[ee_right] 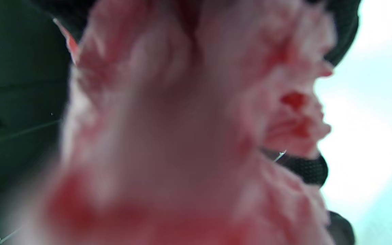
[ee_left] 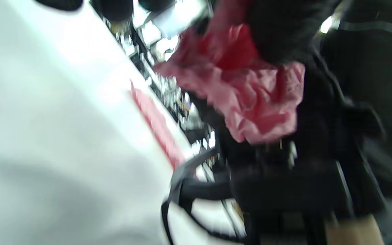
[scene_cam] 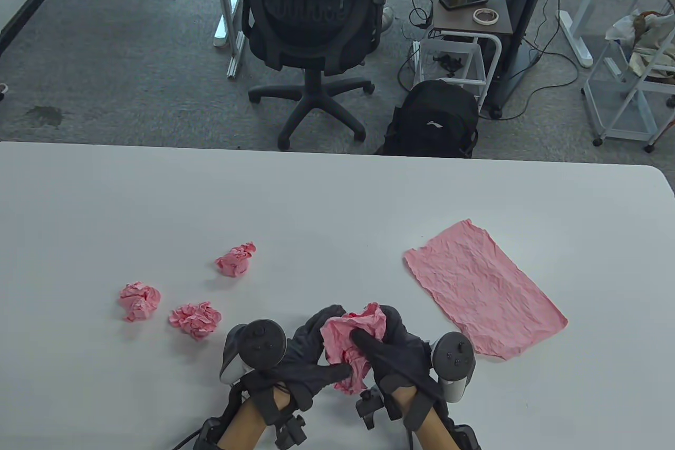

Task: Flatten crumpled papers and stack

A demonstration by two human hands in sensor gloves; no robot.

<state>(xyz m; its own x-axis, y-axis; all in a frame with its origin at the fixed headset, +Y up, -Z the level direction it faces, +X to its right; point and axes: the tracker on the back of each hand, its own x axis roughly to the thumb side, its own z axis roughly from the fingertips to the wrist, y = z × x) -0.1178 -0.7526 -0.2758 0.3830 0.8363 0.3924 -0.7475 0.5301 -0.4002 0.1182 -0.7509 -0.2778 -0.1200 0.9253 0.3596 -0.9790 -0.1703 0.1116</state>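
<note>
Near the middle of the counter's (scene_cam: 337, 191) near edge, a crumpled pink paper (scene_cam: 352, 344) is being held between both gloved hands. It is being gripped by the left hand (scene_cam: 308, 360) from the left and below, with the fingers curled around its lower part, and by the right hand (scene_cam: 393, 347) from the right, with the thumb laid across its front and the fingers wrapped behind its top. The paper is being kept partly opened, a loose flap hanging down toward the counter between the wrists. Whether it is being lifted clear of the surface cannot be told. In the right wrist view the same paper (ee_right: 189, 136) is being shown as a blur filling most of the frame, and in the left wrist view it (ee_left: 250, 92) is being seen bunched under dark gloved fingers (ee_left: 277, 34).

Toward the counter's right edge, well apart from the hands, a flattened pink sheet (scene_cam: 482, 289) is lying wrinkled but spread out, turned at a slant. Toward the left edge, three crumpled pink balls are lying apart from one another: one (scene_cam: 235, 259) farther back, one (scene_cam: 139, 301) nearest the left edge, and one (scene_cam: 195, 319) just left of the left hand's tracker (scene_cam: 253, 347).
</note>
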